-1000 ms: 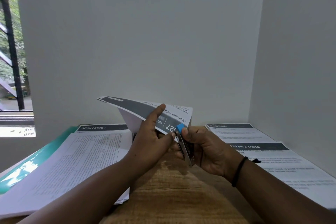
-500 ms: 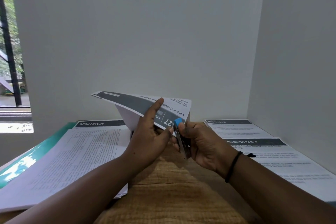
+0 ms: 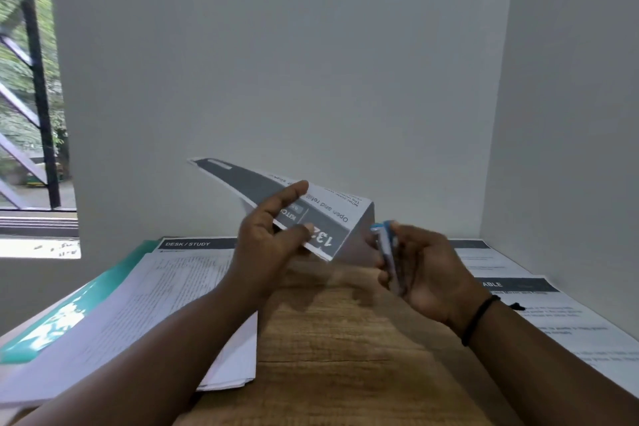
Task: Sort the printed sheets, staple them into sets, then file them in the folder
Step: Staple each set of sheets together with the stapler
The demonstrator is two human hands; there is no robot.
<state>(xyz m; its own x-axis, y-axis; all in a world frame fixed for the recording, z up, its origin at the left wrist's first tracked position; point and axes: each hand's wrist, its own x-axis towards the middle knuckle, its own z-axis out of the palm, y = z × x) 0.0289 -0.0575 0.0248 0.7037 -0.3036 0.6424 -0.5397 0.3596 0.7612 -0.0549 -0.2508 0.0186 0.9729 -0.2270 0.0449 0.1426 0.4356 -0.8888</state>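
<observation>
My left hand [image 3: 273, 235] pinches a set of printed sheets [image 3: 332, 218] with a dark grey header, held up above the wooden desk [image 3: 332, 339] and tilted on edge. To its right, my right hand [image 3: 425, 270] grips a small stapler [image 3: 385, 245] with a blue tip, now a short gap away from the sheets' near corner. A green folder [image 3: 69, 318] lies at the far left of the desk, mostly under a stack of printed sheets headed DESK / STUDY [image 3: 145, 304].
Two more printed sheets lie on the right: one with a dark header by the side wall [image 3: 553, 315] and another behind it [image 3: 484, 259]. White walls close the desk at the back and right. A window opens at the left.
The stapler was clamped at the corner of the held sheets; my right hand has now pulled it away to the right. My left hand has shifted the sheets slightly left.
</observation>
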